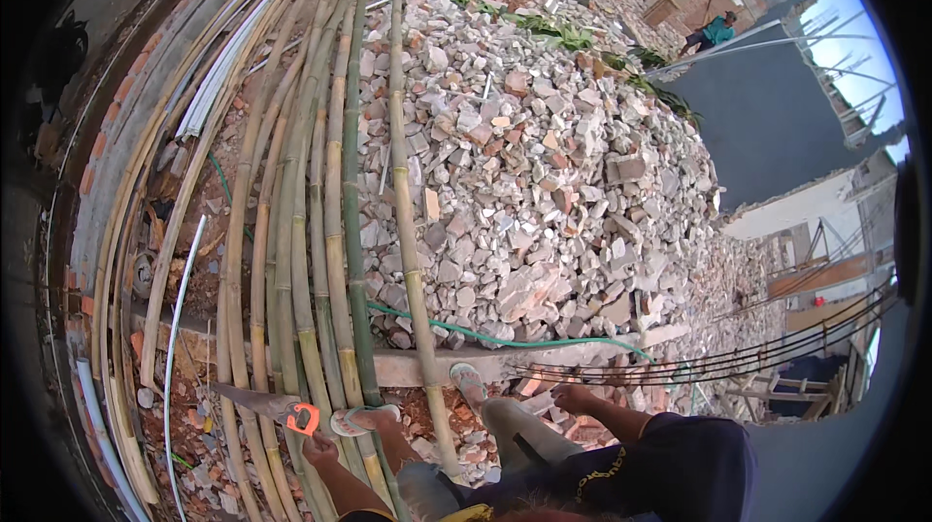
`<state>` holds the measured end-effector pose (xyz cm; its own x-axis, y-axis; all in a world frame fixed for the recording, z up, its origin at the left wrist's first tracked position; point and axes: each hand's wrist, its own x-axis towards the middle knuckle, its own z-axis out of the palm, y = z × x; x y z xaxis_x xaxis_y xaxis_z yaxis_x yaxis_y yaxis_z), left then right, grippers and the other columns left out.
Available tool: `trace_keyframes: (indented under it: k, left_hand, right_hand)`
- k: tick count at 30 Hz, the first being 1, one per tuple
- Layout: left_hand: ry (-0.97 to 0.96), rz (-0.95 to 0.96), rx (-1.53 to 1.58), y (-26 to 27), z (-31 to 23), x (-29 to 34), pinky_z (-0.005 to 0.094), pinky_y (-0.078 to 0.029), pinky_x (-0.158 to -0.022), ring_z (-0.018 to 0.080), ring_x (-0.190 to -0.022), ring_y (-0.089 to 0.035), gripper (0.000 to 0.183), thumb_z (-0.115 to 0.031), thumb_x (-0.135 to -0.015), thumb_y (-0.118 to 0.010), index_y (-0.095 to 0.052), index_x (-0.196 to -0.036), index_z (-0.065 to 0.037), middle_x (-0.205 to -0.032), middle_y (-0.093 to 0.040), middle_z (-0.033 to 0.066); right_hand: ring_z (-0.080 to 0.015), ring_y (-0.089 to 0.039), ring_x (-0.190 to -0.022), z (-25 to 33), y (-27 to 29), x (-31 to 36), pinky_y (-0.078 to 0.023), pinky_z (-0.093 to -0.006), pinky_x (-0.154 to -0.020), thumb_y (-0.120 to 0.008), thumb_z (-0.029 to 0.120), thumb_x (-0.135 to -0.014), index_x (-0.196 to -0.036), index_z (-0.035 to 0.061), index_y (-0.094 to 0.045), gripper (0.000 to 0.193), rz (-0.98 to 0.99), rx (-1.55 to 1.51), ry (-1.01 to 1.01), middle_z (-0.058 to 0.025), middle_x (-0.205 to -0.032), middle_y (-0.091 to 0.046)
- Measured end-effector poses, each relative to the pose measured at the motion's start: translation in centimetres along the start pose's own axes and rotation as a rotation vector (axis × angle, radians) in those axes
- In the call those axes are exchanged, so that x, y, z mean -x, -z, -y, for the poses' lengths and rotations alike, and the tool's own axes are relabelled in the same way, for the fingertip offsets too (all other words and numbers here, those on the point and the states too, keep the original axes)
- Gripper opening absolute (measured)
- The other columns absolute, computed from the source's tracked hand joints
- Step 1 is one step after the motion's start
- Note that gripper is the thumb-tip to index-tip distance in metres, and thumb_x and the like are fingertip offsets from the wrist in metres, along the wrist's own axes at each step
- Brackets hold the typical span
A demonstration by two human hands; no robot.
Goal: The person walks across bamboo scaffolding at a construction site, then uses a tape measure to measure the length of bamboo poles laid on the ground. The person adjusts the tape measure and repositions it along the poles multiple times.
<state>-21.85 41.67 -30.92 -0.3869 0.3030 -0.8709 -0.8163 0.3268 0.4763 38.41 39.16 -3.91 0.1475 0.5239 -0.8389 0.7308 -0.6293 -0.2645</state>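
My left hand point(318, 448) is closed at the orange handle of a hand saw point(250, 398). Its blade points left across several long bamboo poles point(316, 328), which run from near my feet to the far left. My left foot point(367, 420), in a sandal, is on these poles. One bamboo pole point(404, 202) lies apart to the right, over the edge of the rubble. My right hand point(571, 399) is held out over the ground beside my right leg, near the ends of thin steel bars point(709, 369). Its fingers are too small to make out, and no object shows in it.
A large heap of broken masonry point(534, 192) fills the middle. A low concrete beam point(524, 363) and a green hose point(544, 337) run along its near side. White pipes point(218, 85) lie at far left. A person in green point(716, 32) is at far right, near a grey wall point(767, 124).
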Motion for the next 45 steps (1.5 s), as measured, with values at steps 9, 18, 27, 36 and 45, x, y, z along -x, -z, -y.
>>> trace_keyframes:
  k: [9,18,27,36,45]
  left_hand:
    - [0.006,-0.373,-0.165,-2.6,-6.0,9.4,0.0241,-0.046,-0.054,0.0141,-0.068,-0.057,0.025,-0.024,-0.075,-0.06,-0.055,-0.09,-0.005,-0.077,-0.057,0.0042]
    - [-0.071,-0.37,-0.024,-7.7,-7.9,20.8,0.0196,-0.037,-0.043,0.0098,-0.058,-0.051,0.022,-0.028,-0.081,-0.059,-0.053,-0.081,-0.008,-0.07,-0.053,-0.0008]
    - [-0.097,-0.053,-0.204,-16.6,-13.0,19.1,0.0237,-0.039,-0.047,0.0145,-0.064,-0.057,0.014,-0.02,-0.083,-0.057,-0.054,-0.087,-0.008,-0.077,-0.059,0.0018]
    - [0.042,-0.197,-0.062,-15.7,-18.7,15.3,0.0218,-0.038,-0.044,0.0128,-0.064,-0.058,0.019,-0.024,-0.086,-0.057,-0.054,-0.092,-0.006,-0.075,-0.058,0.003]
    - [-0.011,-0.31,-0.018,-8.8,-30.7,12.0,0.0263,-0.017,-0.031,0.011,-0.034,-0.029,0.032,-0.02,-0.09,-0.043,-0.039,-0.059,-0.01,-0.048,-0.036,0.0017]
  right_hand:
    - [-0.035,-0.06,-0.093,-8.6,3.7,-4.9,-0.047,-0.0416,-0.083,-0.056,0.027,-0.074,-0.098,0.0147,-0.066,0.03,-0.115,0.163,-0.037,-0.0179,-0.097,-0.063]
    - [-0.0358,-0.06,-0.081,-18.1,8.1,-6.1,-0.048,-0.0423,-0.073,-0.052,0.02,-0.069,-0.079,0.0045,-0.066,0.023,-0.515,-0.05,0.074,-0.0174,-0.084,-0.063]
    - [-0.0301,-0.062,-0.084,-14.9,3.2,-6.2,-0.049,-0.0398,-0.076,-0.056,0.018,-0.073,-0.083,0.0055,-0.067,0.02,-0.269,-0.1,0.073,-0.0145,-0.089,-0.065]
    - [-0.0243,-0.064,-0.074,1.5,11.0,-7.3,-0.053,-0.0327,-0.063,-0.053,0.011,-0.08,-0.097,-0.0048,-0.059,0.025,-0.31,-0.414,0.041,-0.0175,-0.087,-0.063]
    - [-0.0188,-0.063,-0.068,23.0,14.4,-5.9,-0.051,-0.0292,-0.06,-0.048,0.007,-0.087,-0.108,-0.0075,-0.054,0.027,-0.359,-0.176,0.438,-0.0152,-0.083,-0.064]
